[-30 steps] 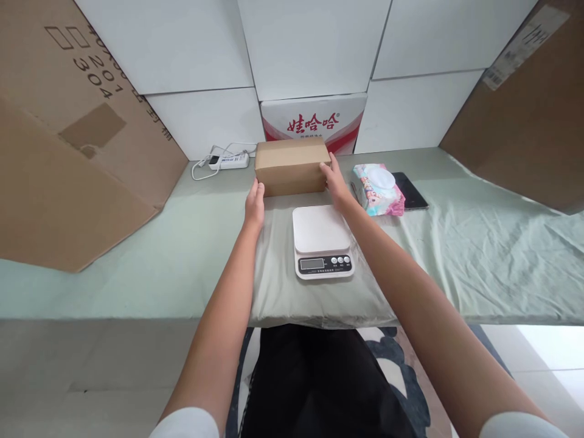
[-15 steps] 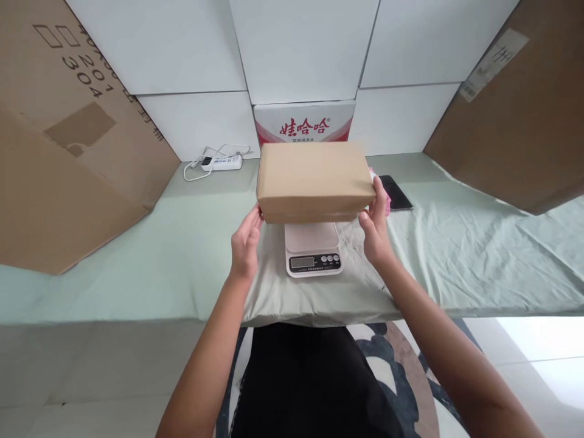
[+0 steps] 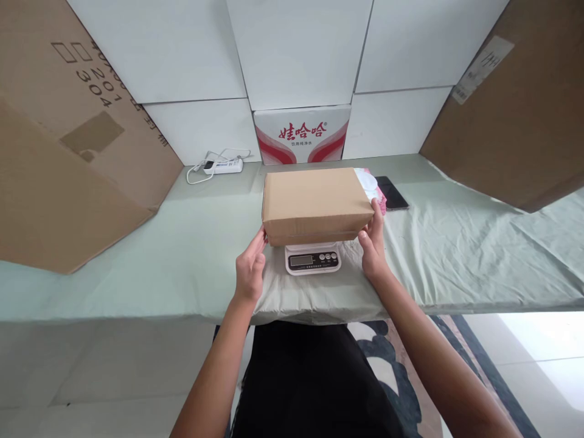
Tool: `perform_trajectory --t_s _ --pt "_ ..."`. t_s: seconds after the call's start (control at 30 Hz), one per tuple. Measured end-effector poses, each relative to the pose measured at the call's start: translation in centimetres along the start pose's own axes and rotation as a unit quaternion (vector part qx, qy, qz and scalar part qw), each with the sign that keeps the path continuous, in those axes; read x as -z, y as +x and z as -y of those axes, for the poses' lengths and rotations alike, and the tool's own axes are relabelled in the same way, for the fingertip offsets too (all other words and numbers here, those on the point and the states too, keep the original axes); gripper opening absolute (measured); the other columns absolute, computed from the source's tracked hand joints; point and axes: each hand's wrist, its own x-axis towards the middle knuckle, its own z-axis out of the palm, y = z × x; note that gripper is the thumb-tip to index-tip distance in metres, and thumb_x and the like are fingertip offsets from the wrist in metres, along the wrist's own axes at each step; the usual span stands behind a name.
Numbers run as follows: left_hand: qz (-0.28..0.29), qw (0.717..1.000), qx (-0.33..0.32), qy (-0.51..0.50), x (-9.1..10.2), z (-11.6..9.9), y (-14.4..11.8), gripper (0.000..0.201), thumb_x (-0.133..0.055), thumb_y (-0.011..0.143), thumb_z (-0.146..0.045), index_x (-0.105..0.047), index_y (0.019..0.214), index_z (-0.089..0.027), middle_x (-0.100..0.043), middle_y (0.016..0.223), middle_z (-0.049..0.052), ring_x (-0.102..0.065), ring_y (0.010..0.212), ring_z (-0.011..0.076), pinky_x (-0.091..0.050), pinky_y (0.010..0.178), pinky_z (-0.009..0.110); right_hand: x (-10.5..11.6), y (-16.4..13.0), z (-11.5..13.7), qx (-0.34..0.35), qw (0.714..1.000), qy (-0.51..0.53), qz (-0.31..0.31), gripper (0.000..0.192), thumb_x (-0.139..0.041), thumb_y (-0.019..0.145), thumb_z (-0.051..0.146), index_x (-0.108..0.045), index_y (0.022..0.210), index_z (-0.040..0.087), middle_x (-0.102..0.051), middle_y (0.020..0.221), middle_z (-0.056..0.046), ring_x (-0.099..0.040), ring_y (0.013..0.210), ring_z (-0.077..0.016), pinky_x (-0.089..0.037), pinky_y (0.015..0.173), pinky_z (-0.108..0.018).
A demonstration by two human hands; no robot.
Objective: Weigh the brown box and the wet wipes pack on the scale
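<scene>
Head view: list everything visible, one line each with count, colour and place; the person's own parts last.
Small box: 1, brown, on or just above the scale, between both hands.
Scale: 1, white, centre, mostly covered.
Cloth: 1, pale green, over the table.
Printed carton: 1, white and red, against the wall.
Power strip: 1, white, back left.
Wipes pack: 1, pink, behind the box.
Phone: 1, black, right of the wipes.
Large cartons: 2, brown, far left and right.
Left hand: box's left end.
Right hand: box's right end.
</scene>
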Motion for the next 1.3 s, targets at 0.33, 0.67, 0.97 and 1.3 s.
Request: perform_trajectory --t_s 0.33,0.67,0.97,1.3 --pt "-0.024 1.0 -0.016 0.002 0.1 0.0 -0.1 0.075 -0.055 0.1 -0.072 -0.062 0.157 -0.024 -0.057 0.168 0.013 -0.048 0.161 0.0363 -0.044 0.133 0.051 0.1 0.0 -0.2 0.011 0.999 0.011 -0.042 0.078 -0.043 0.102 0.07 -0.02 0.174 0.049 -0.042 0.172 -0.005 -0.055 0.147 -0.0328 -0.055 0.114 -0.058" --pt "-0.125 0.992 -0.001 0.005 0.3 0.0 0.3 0.064 -0.044 0.107 -0.064 -0.068 0.152 -0.026 -0.062 0.163 0.014 -0.054 0.157 0.0333 -0.048 0.129 0.052 0.4 -0.1 0.4 0.008 0.995 0.019 -0.103 0.077 -0.045 0.099 0.07 -0.033 0.17 0.043 -0.059 0.15 -0.01 -0.064 0.13 -0.032 -0.059 0.106 -0.055" --pt "-0.067 0.998 0.011 -0.005 0.3 0.1 0.3 0.067 -0.05 0.103 -0.069 -0.069 0.151 -0.027 -0.064 0.162 0.013 -0.055 0.156 0.0342 -0.048 0.13 0.05 0.4 -0.2 0.4 0.015 0.997 0.007 -0.078 0.074 -0.039 0.102 0.07 -0.033 0.171 0.044 -0.057 0.159 -0.01 -0.064 0.138 -0.0312 -0.058 0.11 -0.056" --pt "0.007 1.0 0.027 -0.012 0.4 -0.1 0.9 0.079 -0.058 0.097 -0.075 -0.064 0.156 -0.022 -0.06 0.165 0.015 -0.049 0.16 0.0375 -0.044 0.133 0.051 -0.3 0.2 1.9 0.016 0.999 0.023 -0.016 0.076 -0.041 0.102 0.074 -0.029 0.171 0.045 -0.051 0.169 -0.007 -0.058 0.148 -0.0342 -0.055 0.115 -0.06"
